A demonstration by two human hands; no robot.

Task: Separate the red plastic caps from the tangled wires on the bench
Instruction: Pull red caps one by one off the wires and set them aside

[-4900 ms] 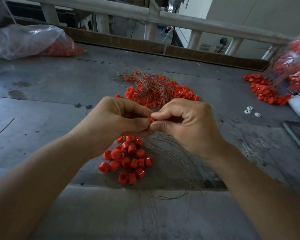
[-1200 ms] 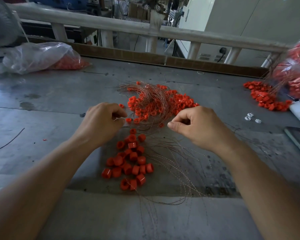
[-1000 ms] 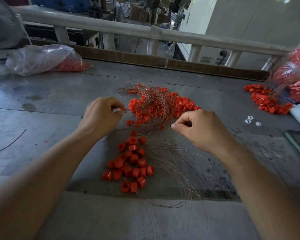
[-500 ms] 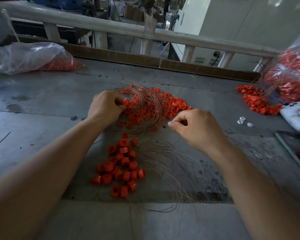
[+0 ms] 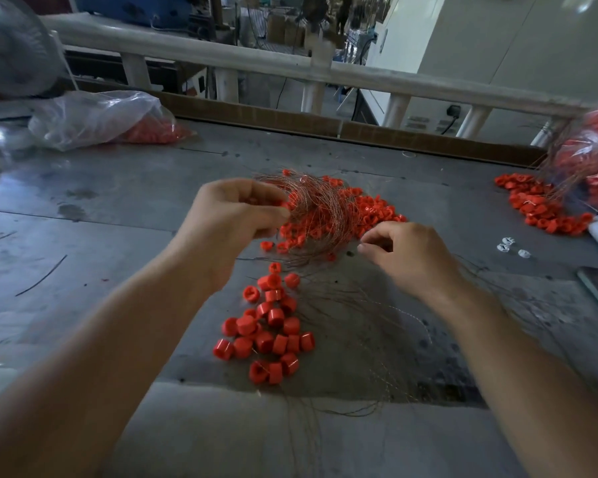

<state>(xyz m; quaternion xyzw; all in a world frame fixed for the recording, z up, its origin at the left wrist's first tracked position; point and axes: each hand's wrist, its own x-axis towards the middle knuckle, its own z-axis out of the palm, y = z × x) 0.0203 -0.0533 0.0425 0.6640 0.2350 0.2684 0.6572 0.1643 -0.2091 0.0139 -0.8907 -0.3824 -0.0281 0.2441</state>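
The left hand point(image 5: 235, 219) has its fingers point(image 5: 256, 188) curled over and the thumb pressed up against them, pinching the left edge of the tangled wires point(image 5: 321, 208). A spot of red shows between the fingertips, though it cannot be told whether a cap itself is gripped or only the strands beside it. The right hand point(image 5: 408, 257) is curled too, with thumb and forefinger tips drawn close together at the near right fringe of the tangle. Fine strands run there, but whether one is caught between the tips cannot be told.

The tangle lies on the grey bench point(image 5: 118, 201) between and just beyond the two hands, a coppery nest with many red caps still strung through it. A heap of loose red caps point(image 5: 270, 326) lies nearer the person, below the left hand and between the forearms. Just to its right a spread of loose wires point(image 5: 359, 322) fans toward the near edge.

Both forearms reach forward from the bottom corners. The left hand is raised off the bench with its back toward the camera. The right sits lower, knuckles up, wrist bent slightly inward
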